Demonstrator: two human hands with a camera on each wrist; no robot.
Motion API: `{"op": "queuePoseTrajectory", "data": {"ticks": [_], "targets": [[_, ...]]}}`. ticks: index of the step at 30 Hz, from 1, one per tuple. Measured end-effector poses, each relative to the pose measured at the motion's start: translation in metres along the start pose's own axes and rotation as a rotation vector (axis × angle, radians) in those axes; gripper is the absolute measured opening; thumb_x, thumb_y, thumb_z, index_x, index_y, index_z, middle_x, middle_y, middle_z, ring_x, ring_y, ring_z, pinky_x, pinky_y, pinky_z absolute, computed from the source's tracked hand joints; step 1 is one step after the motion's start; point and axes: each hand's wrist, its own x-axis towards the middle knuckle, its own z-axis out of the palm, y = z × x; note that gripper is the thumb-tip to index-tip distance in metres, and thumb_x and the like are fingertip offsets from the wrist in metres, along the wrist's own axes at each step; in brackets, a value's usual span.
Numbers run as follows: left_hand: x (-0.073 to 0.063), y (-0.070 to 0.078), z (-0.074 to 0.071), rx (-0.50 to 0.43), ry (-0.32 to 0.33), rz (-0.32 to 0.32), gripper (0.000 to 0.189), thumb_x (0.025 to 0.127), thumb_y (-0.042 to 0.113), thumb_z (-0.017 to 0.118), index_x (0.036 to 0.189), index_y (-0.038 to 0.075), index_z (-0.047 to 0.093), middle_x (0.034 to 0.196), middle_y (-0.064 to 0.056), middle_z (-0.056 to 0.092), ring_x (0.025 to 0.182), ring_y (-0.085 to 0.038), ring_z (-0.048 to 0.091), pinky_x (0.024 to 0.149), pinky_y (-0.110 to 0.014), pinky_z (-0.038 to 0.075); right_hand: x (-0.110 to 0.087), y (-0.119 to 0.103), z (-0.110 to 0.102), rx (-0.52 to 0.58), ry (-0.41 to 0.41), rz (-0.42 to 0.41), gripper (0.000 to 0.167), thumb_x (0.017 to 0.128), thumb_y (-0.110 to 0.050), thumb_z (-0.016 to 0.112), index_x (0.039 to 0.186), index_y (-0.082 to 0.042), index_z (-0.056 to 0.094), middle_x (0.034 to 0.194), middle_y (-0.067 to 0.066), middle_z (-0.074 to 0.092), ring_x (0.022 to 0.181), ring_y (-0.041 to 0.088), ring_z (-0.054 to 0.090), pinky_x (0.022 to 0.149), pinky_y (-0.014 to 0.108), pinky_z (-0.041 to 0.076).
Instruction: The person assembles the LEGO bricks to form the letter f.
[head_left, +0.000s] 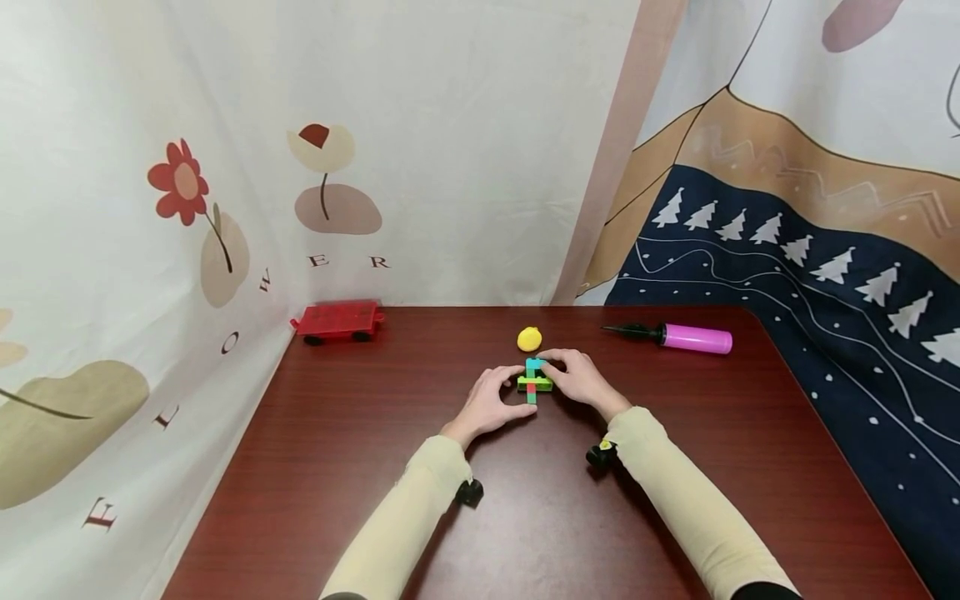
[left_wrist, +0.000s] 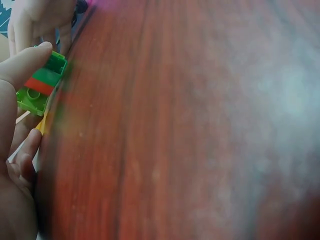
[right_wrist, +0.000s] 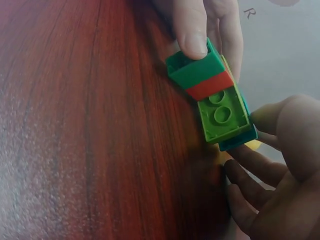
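A small build of toy bricks [head_left: 532, 387] is held between both hands over the middle of the table. The right wrist view shows its green brick [right_wrist: 197, 70], red brick [right_wrist: 210, 86] and lime brick [right_wrist: 225, 116], with a teal brick [right_wrist: 239, 140] behind. My left hand [head_left: 487, 404] grips the near green end, its thumb pressed against the hollow underside and its fingers on the far side. My right hand [head_left: 581, 381] pinches the teal end between thumb and fingers. The bricks' upper faces are hidden in both wrist views.
Just beyond the bricks lies a yellow lemon-like object [head_left: 529, 339]. A red toy wagon [head_left: 341, 321] stands at the table's back left. Towards the back right lies a pink hand pump [head_left: 697, 338] with a black nozzle. A printed curtain [head_left: 465, 167] hangs behind the table [head_left: 337, 433].
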Motion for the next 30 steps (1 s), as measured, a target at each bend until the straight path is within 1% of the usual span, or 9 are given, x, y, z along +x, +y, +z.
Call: {"op": "queuePoseTrajectory", "data": {"ticks": [4, 8, 13, 17, 23, 30], "targets": [[0.0003, -0.0003, 0.0013, 0.015, 0.002, -0.016, 0.075, 0.085, 0.05, 0.085, 0.149, 0.02, 0.058, 0.135, -0.002, 0.065, 0.117, -0.02, 0.055, 0.094, -0.041, 0.048, -0.0003, 0.0013, 0.0011, -0.013, -0.006, -0.004, 0.034, 0.107, -0.02, 0.062, 0.137, -0.005, 0.069, 0.139, 0.017, 0.067, 0.129, 0.035, 0.061, 0.108, 0.055, 0.047], [0.0014, -0.0004, 0.0014, 0.024, 0.005, -0.019, 0.075, 0.085, 0.05, 0.085, 0.149, 0.021, 0.058, 0.134, -0.002, 0.066, 0.116, -0.02, 0.055, 0.093, -0.041, 0.048, 0.0011, 0.0022, 0.0014, -0.006, -0.006, 0.006, 0.034, 0.107, -0.02, 0.062, 0.137, -0.005, 0.069, 0.139, 0.016, 0.067, 0.127, 0.034, 0.062, 0.108, 0.054, 0.048], [0.0016, 0.0004, 0.001, 0.007, 0.007, -0.029, 0.076, 0.085, 0.05, 0.086, 0.149, 0.021, 0.059, 0.133, -0.001, 0.066, 0.116, -0.02, 0.056, 0.092, -0.041, 0.048, 0.0022, 0.0035, 0.0019, 0.008, 0.001, 0.024, 0.032, 0.107, -0.022, 0.062, 0.135, -0.007, 0.069, 0.134, 0.013, 0.069, 0.121, 0.031, 0.063, 0.106, 0.052, 0.049], [0.0019, 0.0006, 0.0013, -0.009, 0.005, -0.038, 0.076, 0.085, 0.049, 0.086, 0.149, 0.02, 0.059, 0.135, -0.001, 0.066, 0.115, -0.02, 0.057, 0.093, -0.042, 0.048, 0.0021, 0.0043, 0.0027, 0.012, 0.005, 0.038, 0.031, 0.107, -0.023, 0.063, 0.134, -0.008, 0.07, 0.134, 0.013, 0.069, 0.12, 0.031, 0.063, 0.105, 0.052, 0.049], [0.0036, 0.0001, 0.0017, -0.018, 0.01, -0.035, 0.075, 0.085, 0.047, 0.087, 0.149, 0.02, 0.058, 0.134, -0.001, 0.066, 0.115, -0.021, 0.057, 0.093, -0.043, 0.048, 0.0038, 0.0058, 0.0031, 0.013, 0.01, 0.036, 0.031, 0.107, -0.024, 0.063, 0.132, -0.009, 0.071, 0.13, 0.011, 0.071, 0.113, 0.028, 0.065, 0.101, 0.05, 0.051], [0.0017, 0.0015, 0.0017, -0.032, 0.007, -0.05, 0.075, 0.085, 0.045, 0.087, 0.15, 0.021, 0.057, 0.135, -0.001, 0.065, 0.116, -0.021, 0.057, 0.094, -0.043, 0.048, 0.0022, 0.0035, 0.0016, 0.022, -0.004, 0.046, 0.033, 0.107, -0.025, 0.064, 0.134, -0.009, 0.07, 0.133, 0.012, 0.07, 0.116, 0.03, 0.064, 0.102, 0.051, 0.051]]}}
